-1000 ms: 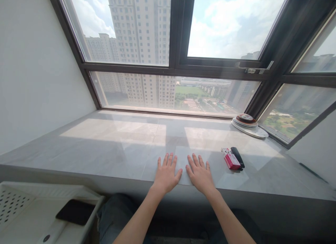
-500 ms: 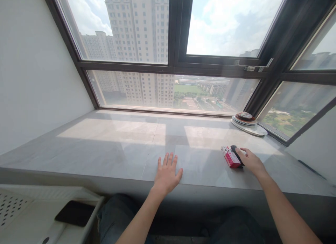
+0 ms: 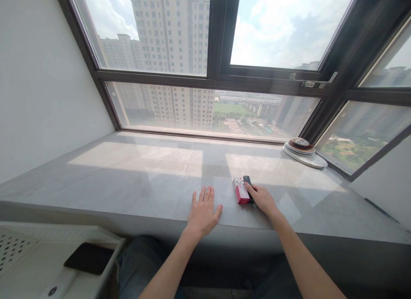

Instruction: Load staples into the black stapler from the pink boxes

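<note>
My left hand (image 3: 203,214) lies palm down near the front edge of the pale stone windowsill (image 3: 138,183), fingers spread, holding nothing. To its right, my right hand (image 3: 262,199) is closed around a small black object (image 3: 247,179), whose kind I cannot make out because the fingers cover much of it. A small red and white box (image 3: 242,195) sits directly against the left side of the black object. Both are low over or on the sill; whether my hidden fingers also touch the box I cannot tell.
A stack of plates or lids (image 3: 300,151) stands in the sill's far right corner, by the dark window frame (image 3: 218,42). Below the sill at left, a white plastic tray or basket (image 3: 32,252) holds a dark phone-like slab (image 3: 89,258). A wall (image 3: 41,89) bounds the left side.
My right hand has moved left along the sill, carrying or sliding the black object and the red and white box together. My left hand has stayed in nearly the same place.
</note>
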`<state>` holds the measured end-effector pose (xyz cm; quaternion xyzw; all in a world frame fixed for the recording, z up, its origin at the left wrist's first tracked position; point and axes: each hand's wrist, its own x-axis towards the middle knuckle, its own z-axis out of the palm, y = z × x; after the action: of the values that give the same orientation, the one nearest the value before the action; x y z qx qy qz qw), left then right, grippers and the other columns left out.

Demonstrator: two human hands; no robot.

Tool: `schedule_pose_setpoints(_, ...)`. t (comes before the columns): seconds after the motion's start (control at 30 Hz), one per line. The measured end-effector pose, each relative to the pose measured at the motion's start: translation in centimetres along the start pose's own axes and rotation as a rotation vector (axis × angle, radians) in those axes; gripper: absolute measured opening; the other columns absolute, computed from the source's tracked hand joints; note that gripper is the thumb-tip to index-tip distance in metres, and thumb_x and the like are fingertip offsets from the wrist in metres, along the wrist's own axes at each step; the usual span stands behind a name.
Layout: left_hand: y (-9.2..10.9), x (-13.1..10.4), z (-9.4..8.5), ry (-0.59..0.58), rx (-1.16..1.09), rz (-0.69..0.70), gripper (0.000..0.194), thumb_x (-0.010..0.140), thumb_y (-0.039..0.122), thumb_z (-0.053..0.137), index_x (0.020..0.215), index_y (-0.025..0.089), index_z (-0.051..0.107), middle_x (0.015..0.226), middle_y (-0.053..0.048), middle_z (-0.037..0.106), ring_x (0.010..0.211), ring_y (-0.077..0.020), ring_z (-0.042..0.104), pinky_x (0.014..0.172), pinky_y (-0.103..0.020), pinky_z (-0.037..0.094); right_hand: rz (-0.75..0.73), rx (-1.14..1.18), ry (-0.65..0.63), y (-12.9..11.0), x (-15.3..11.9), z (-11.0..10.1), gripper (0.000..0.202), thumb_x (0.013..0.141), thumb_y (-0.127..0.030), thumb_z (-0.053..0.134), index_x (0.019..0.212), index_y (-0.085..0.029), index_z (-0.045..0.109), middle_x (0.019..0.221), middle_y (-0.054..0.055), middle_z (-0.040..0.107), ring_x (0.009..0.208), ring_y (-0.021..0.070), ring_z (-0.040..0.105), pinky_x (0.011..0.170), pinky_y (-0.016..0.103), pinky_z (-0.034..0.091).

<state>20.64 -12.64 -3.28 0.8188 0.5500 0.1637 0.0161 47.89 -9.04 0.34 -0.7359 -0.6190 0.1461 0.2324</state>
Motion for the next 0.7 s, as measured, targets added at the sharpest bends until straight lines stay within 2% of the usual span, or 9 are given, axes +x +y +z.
schedule_pose_setpoints(0.13,0.0,0.2,-0.2,0.016,-0.064,-0.064,0.075,0.099,0.062,0.015,0.162,0.026,-0.003,0.166,0.0,0.017,0.154,-0.0221,0.012,0.126,-0.048,0.008,-0.044,0.0,0.016,-5.3,-0.5,5.3,0.069,0.095,-0.075,0.024,0.101,-0.03,0.075,0.092,0.006,0.075,0.089,0.0266,0.069,0.072,0.03,0.046)
schedule_pose_setpoints(0.2,0.0,0.6,-0.3,0.037,-0.117,-0.131,0.075,0.099,0.062,0.016,0.161,0.025,-0.003,0.166,-0.002,0.02,0.153,-0.0218,0.019,0.125,-0.046,0.01,-0.042,-0.009,0.034,-7.3,-1.0,6.9,0.07,0.095,-0.077,0.021,0.109,-0.033,0.074,0.094,0.007,0.075,0.092,0.0278,0.068,0.072,0.031,0.045)
schedule_pose_setpoints(0.27,0.1,1.2,-0.3,0.041,-0.183,-0.194,0.077,0.098,0.065,0.02,0.161,0.024,0.001,0.163,-0.005,0.028,0.151,-0.0222,0.026,0.124,-0.045,0.013,-0.039,-0.001,0.042,-8.3,-1.4,7.4,0.069,0.095,-0.077,0.02,0.113,-0.035,0.072,0.091,0.007,0.075,0.089,0.0277,0.068,0.069,0.031,0.044)
schedule_pose_setpoints(0.37,0.8,2.2,-0.4,0.061,-0.273,-0.282,0.084,0.093,0.068,0.037,0.159,0.022,0.013,0.156,-0.009,0.043,0.145,-0.0262,0.036,0.122,-0.048,0.017,-0.066,0.045,0.078,-7.8,-1.8,6.7,0.067,0.097,-0.074,0.024,0.104,-0.031,0.075,0.084,0.006,0.073,0.081,0.0249,0.067,0.065,0.028,0.041)
schedule_pose_setpoints(0.47,2.0,3.1,-0.6,0.189,-0.272,-0.361,0.081,0.087,0.056,0.055,0.153,0.019,0.027,0.144,-0.014,0.053,0.135,-0.0302,0.046,0.117,-0.048,0.025,-0.076,0.088,0.132,-5.8,-2.2,5.3,0.067,0.097,-0.073,0.028,0.086,-0.025,0.073,0.073,0.005,0.069,0.069,0.0215,0.063,0.06,0.026,0.037)
schedule_pose_setpoints(0.53,2.7,3.3,-0.7,0.27,-0.238,-0.392,0.073,0.086,0.046,0.059,0.149,0.018,0.035,0.134,-0.015,0.058,0.127,-0.0311,0.052,0.108,-0.045,0.034,-0.067,0.117,0.144,-4.3,-2.6,4.4,0.066,0.097,-0.073,0.031,0.079,-0.023,0.071,0.064,0.004,0.065,0.062,0.0198,0.059,0.056,0.026,0.033)
schedule_pose_setpoints(0.6,3.0,3.1,-0.8,0.301,-0.217,-0.402,0.063,0.085,0.042,0.06,0.142,0.019,0.044,0.124,-0.014,0.06,0.119,-0.0314,0.055,0.099,-0.043,0.041,-0.066,0.145,0.153,-3.2,-3.2,3.7,0.065,0.096,-0.074,0.034,0.076,-0.023,0.069,0.06,0.002,0.061,0.06,0.0188,0.057,0.055,0.025,0.032)
schedule_pose_setpoints(0.7,2.1,2.6,-1.0,0.306,-0.218,-0.39,0.05,0.086,0.042,0.061,0.132,0.022,0.053,0.116,-0.011,0.06,0.11,-0.0299,0.058,0.091,-0.04,0.044,-0.074,0.177,0.161,-2.4,-4.0,3.2,0.061,0.095,-0.073,0.038,0.079,-0.024,0.07,0.06,0.001,0.06,0.061,0.0188,0.056,0.055,0.025,0.031)
